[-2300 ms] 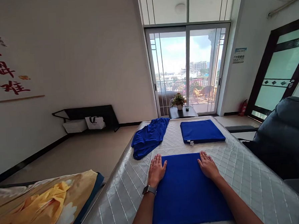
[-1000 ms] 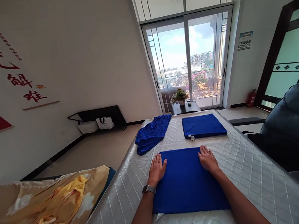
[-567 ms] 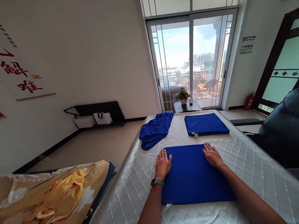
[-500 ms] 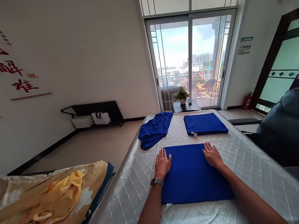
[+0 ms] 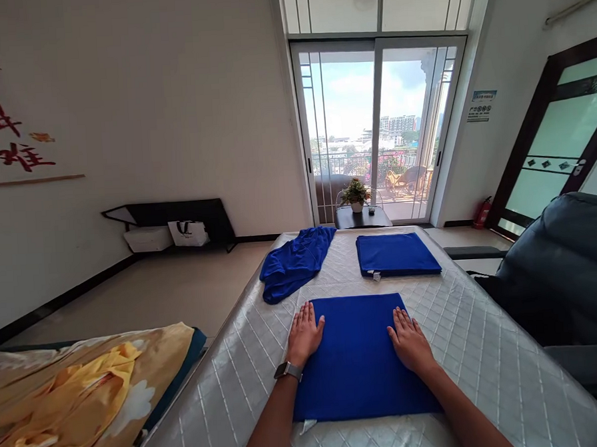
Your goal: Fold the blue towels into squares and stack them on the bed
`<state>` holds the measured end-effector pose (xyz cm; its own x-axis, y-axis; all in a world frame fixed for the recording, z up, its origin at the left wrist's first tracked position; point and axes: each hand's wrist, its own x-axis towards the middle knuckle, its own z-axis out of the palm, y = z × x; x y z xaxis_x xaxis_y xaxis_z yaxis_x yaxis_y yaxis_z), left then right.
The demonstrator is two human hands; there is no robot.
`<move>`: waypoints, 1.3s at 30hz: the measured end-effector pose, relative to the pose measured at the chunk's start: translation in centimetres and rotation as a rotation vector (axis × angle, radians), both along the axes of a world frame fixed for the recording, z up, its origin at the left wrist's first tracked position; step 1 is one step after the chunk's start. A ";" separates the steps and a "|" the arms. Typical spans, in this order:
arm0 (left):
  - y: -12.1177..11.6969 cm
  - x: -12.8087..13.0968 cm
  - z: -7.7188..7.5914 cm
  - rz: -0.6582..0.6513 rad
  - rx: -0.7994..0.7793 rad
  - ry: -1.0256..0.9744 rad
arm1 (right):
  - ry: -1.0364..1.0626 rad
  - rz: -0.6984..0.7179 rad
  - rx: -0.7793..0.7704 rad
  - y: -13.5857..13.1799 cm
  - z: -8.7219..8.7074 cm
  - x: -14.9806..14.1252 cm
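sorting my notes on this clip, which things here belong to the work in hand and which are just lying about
In the work, it seems:
- near folded blue cloth, left hand and right hand at its sides
- far folded blue cloth
- crumpled blue cloth

Probably just lying about:
- yellow cloth
- white bag
- potted plant

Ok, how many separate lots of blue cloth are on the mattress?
3: a flat folded cloth touched by the left hand and right hand, a folded pile beyond it to the right, and a crumpled cloth beyond to the left. Folded layers may hide more pieces.
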<state>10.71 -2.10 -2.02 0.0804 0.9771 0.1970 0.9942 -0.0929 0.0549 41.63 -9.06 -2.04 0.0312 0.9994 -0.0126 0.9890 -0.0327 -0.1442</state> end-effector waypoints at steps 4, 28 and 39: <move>0.2 0.9 1.4 0.046 -0.054 0.018 | -0.002 0.003 -0.001 0.0 0.2 0.1; -7.4 1.1 0.0 -0.088 -0.034 -0.037 | 0.012 0.015 0.054 0.1 -1.4 0.6; -8.0 -1.5 -1.3 -0.044 0.038 -0.084 | -0.061 0.001 0.063 -1.1 0.1 0.1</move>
<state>9.16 -10.05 -3.35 0.1047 0.9646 0.2419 0.9812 -0.1399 0.1332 41.68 -10.20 -1.96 0.0289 0.9982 0.0526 0.9961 -0.0243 -0.0853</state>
